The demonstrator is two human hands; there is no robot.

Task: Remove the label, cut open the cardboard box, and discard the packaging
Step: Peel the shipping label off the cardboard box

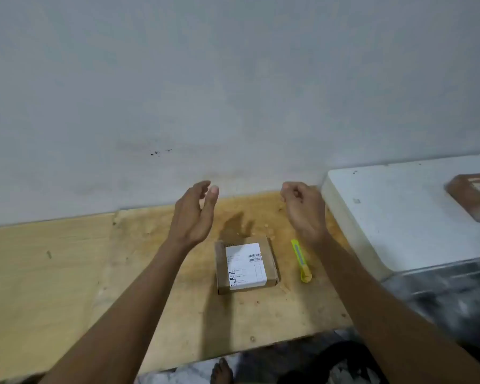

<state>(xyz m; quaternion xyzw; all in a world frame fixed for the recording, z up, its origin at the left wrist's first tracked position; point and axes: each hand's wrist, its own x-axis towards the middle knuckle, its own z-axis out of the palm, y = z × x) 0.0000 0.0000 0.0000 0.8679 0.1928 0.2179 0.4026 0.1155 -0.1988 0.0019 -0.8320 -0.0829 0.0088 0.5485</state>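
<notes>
The plywood tabletop (53, 273) runs wide and bare on the left, its far edge tight against a pale wall (233, 79), its near edge cutting diagonally across the bottom, where a bare foot (221, 371) shows on the floor below. That whole left stretch is open room.

Moving right, the left hand (194, 214) is raised above the table, held on edge with the fingers straight and close together, the thumb apart, palm facing inward. It holds nothing and touches nothing.

Just right of that forearm, the cardboard box (245, 266) lies flat on the wood, well back from the near edge. It is small, squarish and brown, still closed, with a white label (245, 265) covering most of its top; barcodes sit near the label's upper right, and the rest of the print is too small to read.

Just beside the box, apart from it, a yellow utility knife (301, 260) lies lengthwise, its butt end toward the person.

The right hand (302, 209) hovers above and beyond the knife, fingers loosely curled inward, gripping nothing.

At the far right a white raised surface (399, 217) butts against the tabletop and closes that side; a blurred brown packet (474, 199) rests on it near the frame's edge.
</notes>
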